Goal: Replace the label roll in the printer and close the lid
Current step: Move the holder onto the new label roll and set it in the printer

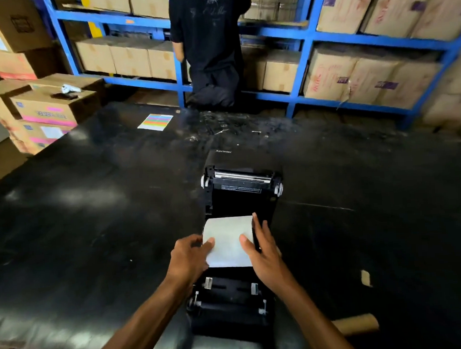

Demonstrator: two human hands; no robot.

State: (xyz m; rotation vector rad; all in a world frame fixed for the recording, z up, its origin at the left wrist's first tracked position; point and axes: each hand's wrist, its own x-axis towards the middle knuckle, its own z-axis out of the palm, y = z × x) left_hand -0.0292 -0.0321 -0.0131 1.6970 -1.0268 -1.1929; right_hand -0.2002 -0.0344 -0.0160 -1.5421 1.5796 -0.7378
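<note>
printer (239, 200): black, silver bar, white end caps
label roll (228, 239): plain white
table (91, 209): glossy black, pale scuffs
sheet (155, 121): white, rainbow stripes
shelving (304, 35): bright blue
boxes (348, 5): brown, red and purple marks
cardboard tube (357, 324): tan
person's clothes (210, 40): black, faint grey print

The person at the shelves (210, 40) is cut off above the shoulders by the top edge. The label roll (228, 242) has its sides covered by both hands, and its seating in the printer (238, 195) is hidden. The small print on the printer's sticker is unreadable.
</note>
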